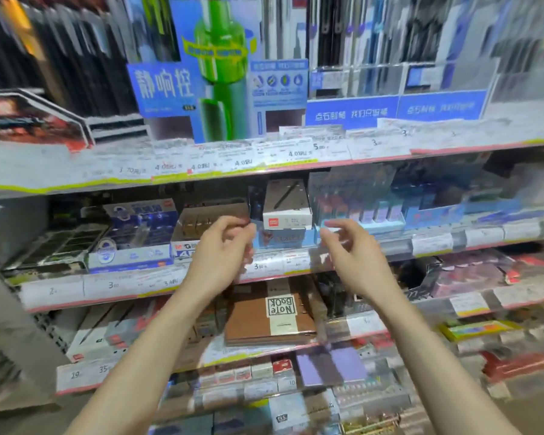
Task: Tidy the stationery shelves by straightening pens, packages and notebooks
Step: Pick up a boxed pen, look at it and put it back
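Both hands are raised at the front edge of the middle shelf (pixel 296 265). The left hand (pixel 223 246) and right hand (pixel 352 249) are held half-curled, gripping nothing, flanking a light-blue package (pixel 283 238). A white pen box (pixel 286 208) is stacked above it, a brown notebook (pixel 270 318) lies below.

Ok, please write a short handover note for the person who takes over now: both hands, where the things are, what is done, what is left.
Left hand: raised at the middle shelf, fingers curled, holding nothing that can be seen.
Right hand: the same, open, just right of the light blue display box.
White pen box sits in that display box, between the two hands.
Brown notebook lies flat one shelf lower, label upside down to the camera.
Done: cannot tell; the picture is blurred.
Left: probably straighten the display box, then the notebook.
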{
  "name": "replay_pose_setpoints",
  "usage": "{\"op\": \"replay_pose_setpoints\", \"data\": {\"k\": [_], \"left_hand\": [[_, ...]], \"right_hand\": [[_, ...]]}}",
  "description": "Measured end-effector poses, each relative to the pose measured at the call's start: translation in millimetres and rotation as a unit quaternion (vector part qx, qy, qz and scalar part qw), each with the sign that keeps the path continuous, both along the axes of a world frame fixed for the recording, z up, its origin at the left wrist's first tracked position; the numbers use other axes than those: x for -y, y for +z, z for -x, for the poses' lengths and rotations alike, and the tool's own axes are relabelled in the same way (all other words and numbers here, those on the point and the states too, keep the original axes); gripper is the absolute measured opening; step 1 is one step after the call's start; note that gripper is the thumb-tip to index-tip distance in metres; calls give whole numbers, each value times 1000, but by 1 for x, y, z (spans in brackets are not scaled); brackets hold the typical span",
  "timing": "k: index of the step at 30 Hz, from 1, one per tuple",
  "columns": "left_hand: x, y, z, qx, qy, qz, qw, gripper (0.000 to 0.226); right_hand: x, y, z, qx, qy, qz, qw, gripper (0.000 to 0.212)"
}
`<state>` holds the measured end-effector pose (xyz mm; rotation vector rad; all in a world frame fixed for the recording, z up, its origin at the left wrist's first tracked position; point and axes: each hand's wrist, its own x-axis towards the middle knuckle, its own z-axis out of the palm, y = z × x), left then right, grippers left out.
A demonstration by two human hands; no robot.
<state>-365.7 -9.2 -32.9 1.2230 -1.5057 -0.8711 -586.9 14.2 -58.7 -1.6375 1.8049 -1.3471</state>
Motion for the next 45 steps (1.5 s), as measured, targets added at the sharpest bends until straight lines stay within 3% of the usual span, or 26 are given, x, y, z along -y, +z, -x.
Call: {"op": "replay_pose_setpoints", "data": {"k": [4,7,11,14,20,25,32,38,45], "left_hand": [[17,12,17,-20,-1,-89,996,45],[19,18,28,-33,1,-83,996,33],[13,20,30,-56,-6,-75,996,27],[4,14,26,-83,-14,-92,992,39],[-21,5,24,-154,-55,-65,984,43],[-50,-19,12,-132,-73,-20,988,48],[-86,-67,-16,-136,-111,-47,983,54],[-107,-107,-64,-140,-125,-59,980,53],[-121,-140,-178,-155,-103,-124,975,49]], "right_hand": [[20,29,-24,96,4,-5,995,43],[24,37,-35,158,13,-17,987,34],[20,40,-38,227,44,-44,972,39],[11,39,-35,237,76,-45,967,41],[-22,22,-32,266,150,-18,952,38],[-44,-13,-33,275,194,-12,942,49],[-86,-48,-51,269,212,-46,938,48],[-115,-80,-98,298,197,-73,931,53],[-124,-117,-210,308,202,-135,920,50]]}}
